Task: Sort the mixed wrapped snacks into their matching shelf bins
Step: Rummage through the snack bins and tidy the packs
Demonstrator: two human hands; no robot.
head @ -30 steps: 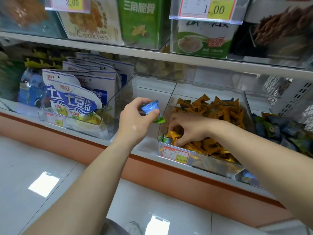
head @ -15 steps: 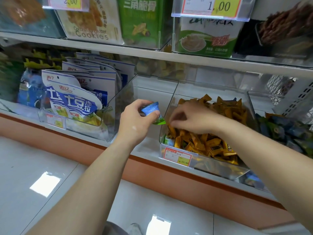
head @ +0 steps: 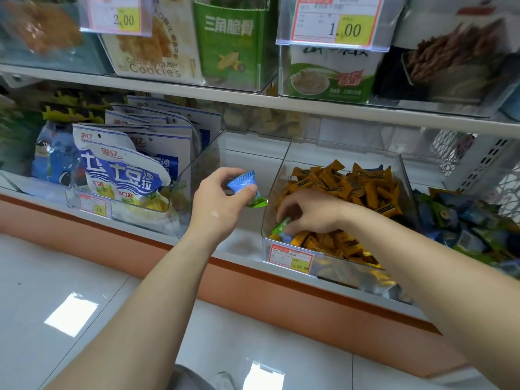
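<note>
left hand (head: pixel 218 205) clamps blue wrapped snack (head: pixel 241 184) and a green wrapped snack (head: pixel 256 202); right hand (head: pixel 311 211) pinches green snack (head: pixel 281 225) in clear bin (head: pixel 284 170) of orange snacks (head: pixel 351 187).

I stand in a shop, at a snack shelf (head: pixel 253 95). Above my left fingers (head: pixel 225 174) hang price tags (head: pixel 333 21) marked 1.00 and 2.00 before boxed cookies (head: pixel 152 46); just below my right fingers (head: pixel 285 209), a clear bin (head: pixel 281 164) of orange wrapped snacks (head: pixel 351 187) bears its own price label (head: pixel 289 257).
</note>
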